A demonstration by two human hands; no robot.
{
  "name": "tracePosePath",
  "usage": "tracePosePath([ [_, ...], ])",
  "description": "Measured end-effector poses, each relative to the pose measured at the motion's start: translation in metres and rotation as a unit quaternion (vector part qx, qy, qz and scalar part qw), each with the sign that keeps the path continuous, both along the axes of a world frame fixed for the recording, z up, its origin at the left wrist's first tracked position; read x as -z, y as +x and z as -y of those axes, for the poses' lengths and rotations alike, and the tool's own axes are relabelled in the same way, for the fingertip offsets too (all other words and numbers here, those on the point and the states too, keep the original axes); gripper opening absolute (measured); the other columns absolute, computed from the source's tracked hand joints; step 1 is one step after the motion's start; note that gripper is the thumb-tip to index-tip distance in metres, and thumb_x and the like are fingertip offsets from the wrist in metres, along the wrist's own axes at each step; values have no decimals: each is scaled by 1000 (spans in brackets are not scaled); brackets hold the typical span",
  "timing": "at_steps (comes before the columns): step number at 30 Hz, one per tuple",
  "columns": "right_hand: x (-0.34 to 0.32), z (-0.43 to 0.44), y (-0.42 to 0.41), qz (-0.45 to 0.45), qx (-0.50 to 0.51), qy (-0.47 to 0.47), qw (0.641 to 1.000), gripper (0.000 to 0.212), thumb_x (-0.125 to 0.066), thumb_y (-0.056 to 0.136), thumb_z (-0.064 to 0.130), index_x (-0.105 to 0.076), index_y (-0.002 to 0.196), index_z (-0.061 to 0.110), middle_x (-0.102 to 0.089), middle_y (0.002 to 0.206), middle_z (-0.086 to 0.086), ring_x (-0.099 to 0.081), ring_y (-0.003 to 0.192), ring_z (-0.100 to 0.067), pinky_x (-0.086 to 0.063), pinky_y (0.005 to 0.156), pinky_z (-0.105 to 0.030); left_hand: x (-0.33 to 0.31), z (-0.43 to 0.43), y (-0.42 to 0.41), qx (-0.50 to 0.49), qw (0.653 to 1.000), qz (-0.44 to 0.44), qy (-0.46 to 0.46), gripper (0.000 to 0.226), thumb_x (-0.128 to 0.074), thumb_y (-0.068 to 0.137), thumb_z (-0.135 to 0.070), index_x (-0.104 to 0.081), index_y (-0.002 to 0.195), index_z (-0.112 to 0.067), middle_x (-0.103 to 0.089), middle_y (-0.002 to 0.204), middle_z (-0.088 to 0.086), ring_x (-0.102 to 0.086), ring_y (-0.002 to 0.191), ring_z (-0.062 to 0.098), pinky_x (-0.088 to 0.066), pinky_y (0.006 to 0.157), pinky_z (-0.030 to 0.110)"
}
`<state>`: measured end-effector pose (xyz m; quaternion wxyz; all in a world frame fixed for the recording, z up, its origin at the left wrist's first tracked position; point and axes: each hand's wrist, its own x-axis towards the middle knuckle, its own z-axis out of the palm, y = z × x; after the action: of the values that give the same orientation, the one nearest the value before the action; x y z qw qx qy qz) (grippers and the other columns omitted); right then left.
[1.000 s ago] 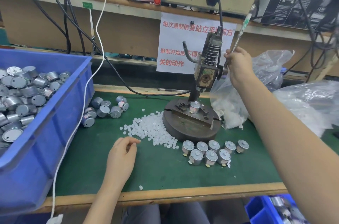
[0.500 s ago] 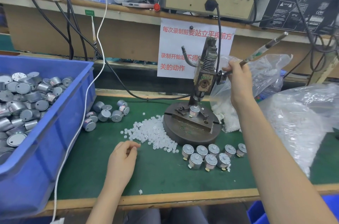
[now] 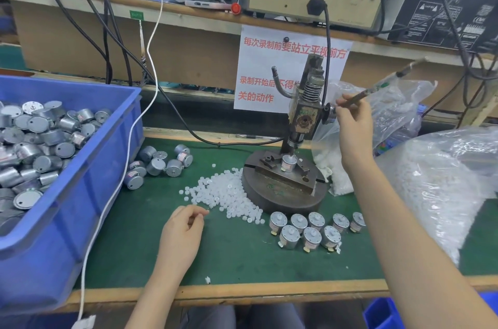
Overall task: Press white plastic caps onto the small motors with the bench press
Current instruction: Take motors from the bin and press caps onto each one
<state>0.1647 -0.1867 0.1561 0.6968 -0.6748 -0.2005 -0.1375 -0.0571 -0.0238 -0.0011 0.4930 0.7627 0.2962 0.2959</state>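
1. Here, the right hand [image 3: 353,123] grips the thin dark metal lever [image 3: 377,86] of the worn grey bench press [image 3: 304,113]. Its ram stands close over the small silver cylindrical motor [image 3: 287,165], which sits upright in the fixture on the round base.
2. If the cap sits tilted on the shaft, the ram may crush it or bend the shaft.
3. The left hand [image 3: 183,229] rests with curled fingers at the edge of the heap of small white plastic caps [image 3: 223,191]. Whether it pinches one cannot be told.
4. Reaching toward the fixture too early could trap fingers.
5. The motor looks shiny and smooth, with something pale on top.
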Motion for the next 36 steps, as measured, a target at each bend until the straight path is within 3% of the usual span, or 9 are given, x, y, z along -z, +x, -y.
tracePosePath([
  [3, 20, 8, 0, -52, 52, -72, 995, 32, -46, 93, 12, -51, 125, 10, -55, 123, 1, -50, 111, -10, -38, 91, -21, -1, 0, -1, 4, 1000, -6, 2, 28, -48, 89, 0, -62, 78, -23, -56, 87, -6, -59, 79, 15, -42, 75, 27],
  [7, 64, 4, -7, -107, 43, -262, 958, 35, -45, 93, 14, -53, 126, 6, -58, 124, -10, -54, 97, -18, -40, 76, -26, -1, -1, -1, 4, 1000, -9, 0, 33, -49, 88, -1, -60, 74, -28, -57, 86, -6, -59, 79, 17, -46, 76, 31],
  [9, 80, -7, -15, -77, 31, -334, 939, 37, -48, 91, 16, -52, 126, 6, -57, 123, -11, -54, 104, -22, -40, 83, -29, -1, 0, 0, 0, 1000, -7, -4, 33, -49, 88, 0, -60, 74, -28, -58, 86, -6, -59, 78, 15, -48, 78, 35],
  [13, 90, -31, -24, 8, 35, -380, 924, 30, -52, 88, 14, -58, 116, 4, -59, 117, -13, -52, 110, -30, -39, 90, -36, -2, 1, -1, -1, 1000, -2, -11, 33, -49, 88, 0, -61, 74, -27, -59, 86, -6, -58, 79, 11, -49, 81, 38],
  [16, 90, -37, -25, -6, 51, -392, 919, 30, -50, 88, 10, -58, 116, 6, -62, 115, -13, -55, 107, -32, -40, 97, -39, -1, 0, -1, 0, 1000, -4, -6, 32, -49, 87, 0, -61, 75, -26, -59, 86, -6, -58, 78, 10, -50, 80, 37],
  [20, 94, -32, -30, 62, 66, -426, 900, 31, -53, 89, 14, -58, 118, 7, -64, 112, -11, -56, 105, -28, -27, 110, -38, -1, -1, 0, 1, 1000, -4, -4, 32, -49, 87, 0, -61, 74, -28, -59, 87, -6, -58, 79, 11, -49, 80, 38],
  [24, 94, -19, -37, 47, 43, -408, 911, 31, -59, 89, 19, -58, 118, 9, -61, 115, -8, -55, 103, -24, -41, 92, -33, -2, 0, -1, 4, 1000, -6, -2, 33, -49, 87, 0, -60, 74, -28, -60, 87, -4, -58, 79, 12, -49, 80, 38],
  [28, 91, 2, -49, 10, 37, -339, 940, 34, -64, 86, 22, -60, 117, 12, -61, 111, -1, -53, 94, -12, -38, 79, -24, -3, 1, -2, 6, 1000, -6, -1, 34, -48, 88, -1, -59, 74, -30, -60, 87, -3, -58, 81, 13, -49, 81, 39],
  [36, 105, 73, -67, -45, 93, -263, 959, 21, -66, 84, 22, -64, 104, 21, -61, 98, 8, -53, 94, -9, -34, 77, -22, -2, 1, -2, 7, 1000, -5, -1, 34, -48, 88, -2, -59, 73, -29, -60, 86, -2, -58, 81, 16, -49, 81, 39],
])
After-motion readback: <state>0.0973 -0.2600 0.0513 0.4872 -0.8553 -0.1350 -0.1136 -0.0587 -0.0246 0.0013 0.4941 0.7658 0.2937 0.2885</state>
